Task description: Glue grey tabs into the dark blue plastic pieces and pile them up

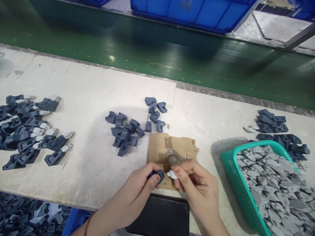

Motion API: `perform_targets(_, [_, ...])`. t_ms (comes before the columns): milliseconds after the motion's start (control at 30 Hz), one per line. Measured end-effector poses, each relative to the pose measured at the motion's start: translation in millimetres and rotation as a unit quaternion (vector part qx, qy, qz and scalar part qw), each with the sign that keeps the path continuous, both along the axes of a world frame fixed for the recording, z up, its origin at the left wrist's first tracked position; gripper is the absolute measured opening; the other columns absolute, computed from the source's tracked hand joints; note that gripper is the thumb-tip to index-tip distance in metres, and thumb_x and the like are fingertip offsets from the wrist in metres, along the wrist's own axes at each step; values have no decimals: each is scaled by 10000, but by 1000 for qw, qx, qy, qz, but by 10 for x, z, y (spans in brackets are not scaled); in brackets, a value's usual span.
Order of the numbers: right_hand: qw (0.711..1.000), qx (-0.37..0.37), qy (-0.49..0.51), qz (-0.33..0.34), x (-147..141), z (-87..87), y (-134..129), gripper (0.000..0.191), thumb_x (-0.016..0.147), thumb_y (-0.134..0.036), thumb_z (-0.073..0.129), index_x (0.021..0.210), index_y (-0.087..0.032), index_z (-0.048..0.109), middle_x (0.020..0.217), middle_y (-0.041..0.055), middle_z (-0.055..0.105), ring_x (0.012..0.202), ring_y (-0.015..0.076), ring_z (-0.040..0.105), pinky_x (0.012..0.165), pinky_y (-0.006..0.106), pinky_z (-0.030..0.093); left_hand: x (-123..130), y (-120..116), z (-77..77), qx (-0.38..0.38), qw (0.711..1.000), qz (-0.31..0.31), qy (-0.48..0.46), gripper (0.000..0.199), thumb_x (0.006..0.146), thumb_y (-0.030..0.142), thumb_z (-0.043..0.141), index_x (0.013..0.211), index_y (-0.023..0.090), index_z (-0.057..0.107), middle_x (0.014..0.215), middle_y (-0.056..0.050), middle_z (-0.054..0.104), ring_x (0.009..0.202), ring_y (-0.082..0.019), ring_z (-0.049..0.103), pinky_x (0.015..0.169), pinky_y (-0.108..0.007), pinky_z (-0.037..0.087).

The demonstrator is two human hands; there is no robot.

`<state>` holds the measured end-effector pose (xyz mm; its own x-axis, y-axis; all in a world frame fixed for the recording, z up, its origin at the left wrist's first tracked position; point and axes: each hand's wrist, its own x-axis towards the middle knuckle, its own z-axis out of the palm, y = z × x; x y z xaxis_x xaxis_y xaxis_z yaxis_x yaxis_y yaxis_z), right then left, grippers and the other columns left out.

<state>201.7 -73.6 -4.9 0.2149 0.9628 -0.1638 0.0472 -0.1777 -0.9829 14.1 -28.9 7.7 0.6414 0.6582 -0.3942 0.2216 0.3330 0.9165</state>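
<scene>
Near the front edge of the table, my left hand (144, 185) is closed on a dark blue plastic part (159, 176). Just to its right, my right hand (194, 183) pinches a small light grey piece (172, 174), its narrow end pointing at the blue part. A small gap separates the two pieces. Beneath and behind them lies a stained brown cardboard sheet (184, 147), with a small round container (173, 159) on it, close to my right fingertips.
Loose blue parts (124, 132) lie behind my left hand. Blue parts with grey ends (27, 131) pile up at far left. A green basket (231, 164) of grey pieces stands right, a black tray-like object (159, 216) in front. Beyond runs a green belt (123, 49).
</scene>
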Motion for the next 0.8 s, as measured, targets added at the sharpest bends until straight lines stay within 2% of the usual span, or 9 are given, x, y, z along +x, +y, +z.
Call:
perform_targets(400, [997,-4,-62,50,-39,-39,-24,269,997,-317,645,755,-202,629,569,-45,559,471,90,485,449,200,386,26,20,21,9,1000,-18,6,361,1124,447,310,1011,211,558,829,23,509,762,-152,494,712,-272,375])
perform_targets(500, [993,14,-97,58,-45,-45,-34,264,1004,-292,631,756,-202,617,585,-50,537,481,87,466,454,207,363,40,24,21,21,1000,-15,10,340,1124,421,317,991,212,550,816,27,501,754,-152,490,717,-272,374])
perform_targets(633, [987,43,-127,86,-36,-23,-16,258,1017,-261,603,766,-205,603,604,-47,544,504,89,490,485,210,391,57,22,13,45,998,-20,24,307,1122,370,320,977,216,543,822,24,507,751,-157,494,713,-276,375])
perform_targets(800, [989,25,-98,111,-32,15,19,319,1035,-304,569,731,-209,555,597,-39,544,500,93,481,470,215,382,49,30,23,63,997,-37,34,315,1122,349,307,932,215,520,812,21,509,740,-156,503,700,-280,374])
